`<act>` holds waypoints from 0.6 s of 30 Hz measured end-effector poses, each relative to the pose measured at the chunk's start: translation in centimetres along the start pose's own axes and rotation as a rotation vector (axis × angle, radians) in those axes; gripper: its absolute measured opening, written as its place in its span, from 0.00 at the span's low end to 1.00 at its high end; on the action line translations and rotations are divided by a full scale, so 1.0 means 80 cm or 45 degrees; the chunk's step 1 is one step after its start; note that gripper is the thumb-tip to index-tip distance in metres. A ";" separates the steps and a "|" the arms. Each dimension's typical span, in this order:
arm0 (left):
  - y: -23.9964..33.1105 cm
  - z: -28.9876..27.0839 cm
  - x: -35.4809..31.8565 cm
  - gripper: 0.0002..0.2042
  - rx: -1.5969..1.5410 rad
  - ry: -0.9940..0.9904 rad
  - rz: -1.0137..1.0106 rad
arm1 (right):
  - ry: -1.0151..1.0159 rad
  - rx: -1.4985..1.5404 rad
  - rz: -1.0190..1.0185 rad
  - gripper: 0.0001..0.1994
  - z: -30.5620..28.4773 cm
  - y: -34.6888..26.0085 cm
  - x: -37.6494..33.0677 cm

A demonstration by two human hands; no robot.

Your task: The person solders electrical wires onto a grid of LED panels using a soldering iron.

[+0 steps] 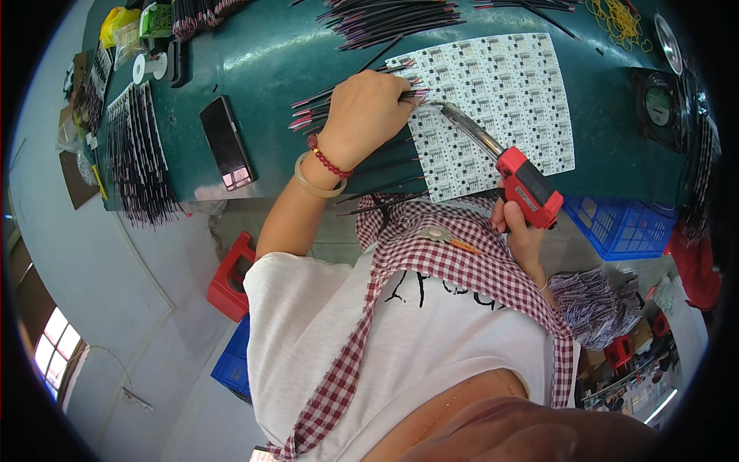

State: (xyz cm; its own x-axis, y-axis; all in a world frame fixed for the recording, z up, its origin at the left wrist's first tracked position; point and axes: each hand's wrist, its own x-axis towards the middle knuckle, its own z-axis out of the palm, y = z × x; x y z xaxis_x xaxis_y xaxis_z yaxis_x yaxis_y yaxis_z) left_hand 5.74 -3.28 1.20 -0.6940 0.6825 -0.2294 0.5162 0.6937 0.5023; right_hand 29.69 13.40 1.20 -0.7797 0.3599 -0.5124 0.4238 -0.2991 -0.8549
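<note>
My left hand (366, 109) is closed around thin black wires (309, 115) with red and pale ends, pinching their tips at the left edge of a white printed circuit board panel (500, 108). In my right hand (519, 229) is a red and black soldering gun (531, 185), gripped by its handle. Its metal tip reaches up and left to the panel's left part, close to my left fingertips. Whether tip and wire touch is too small to tell. More black wires (389, 185) stick out from the panel's lower left edge.
Loose black wires (385, 23) lie along the back of the green table (262, 69). A phone (228, 143) and hanging wired strips (138, 146) are at left. Yellow rubber bands (616, 21) and a black fan (659, 109) sit at right. A blue crate (620, 227) stands below.
</note>
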 end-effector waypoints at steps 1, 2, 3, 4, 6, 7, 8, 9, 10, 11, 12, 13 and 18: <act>0.000 0.000 0.000 0.10 0.000 0.000 0.002 | -0.013 -0.025 0.027 0.09 -0.004 0.004 -0.001; 0.001 -0.001 0.001 0.10 0.011 -0.009 -0.002 | -0.027 -0.051 0.054 0.09 -0.007 0.009 -0.002; 0.002 -0.002 0.001 0.11 0.024 -0.017 -0.009 | -0.028 -0.051 0.054 0.09 -0.010 0.016 -0.002; 0.001 -0.002 0.001 0.11 0.024 -0.016 -0.010 | -0.003 -0.182 -0.061 0.08 -0.013 0.023 -0.003; 0.001 -0.002 0.001 0.10 0.033 -0.007 0.005 | 0.023 -0.312 -0.178 0.08 -0.014 0.028 -0.003; 0.001 -0.002 0.001 0.10 0.034 -0.006 0.005 | 0.044 -0.295 -0.182 0.08 -0.014 0.029 -0.004; 0.002 -0.003 0.001 0.11 0.037 -0.021 -0.005 | 0.066 -0.279 -0.186 0.08 -0.015 0.030 -0.004; 0.002 -0.003 0.001 0.11 0.039 -0.035 -0.015 | 0.066 -0.278 -0.187 0.08 -0.016 0.030 -0.003; 0.002 -0.002 0.001 0.11 0.040 -0.035 -0.014 | 0.050 -0.363 -0.180 0.07 -0.019 0.031 -0.001; 0.002 -0.001 0.001 0.11 0.037 -0.028 -0.012 | 0.034 -0.447 -0.172 0.07 -0.020 0.031 0.001; 0.001 -0.002 0.000 0.11 0.032 -0.021 -0.011 | 0.032 -0.448 -0.172 0.07 -0.019 0.029 0.002; 0.001 -0.002 0.001 0.11 0.031 -0.019 -0.013 | 0.016 -0.419 -0.175 0.07 -0.016 0.025 0.004; 0.002 -0.003 0.002 0.11 0.056 -0.018 -0.002 | -0.031 -0.481 -0.138 0.05 -0.016 0.023 0.003</act>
State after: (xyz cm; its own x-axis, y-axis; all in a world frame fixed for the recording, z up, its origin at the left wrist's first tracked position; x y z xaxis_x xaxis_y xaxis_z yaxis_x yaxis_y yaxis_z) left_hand 5.64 -3.10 1.43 -0.6881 0.6841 -0.2420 0.5368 0.7043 0.4646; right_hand 30.89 14.06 -0.63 -0.8380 0.3490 -0.4194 0.4746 0.0871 -0.8759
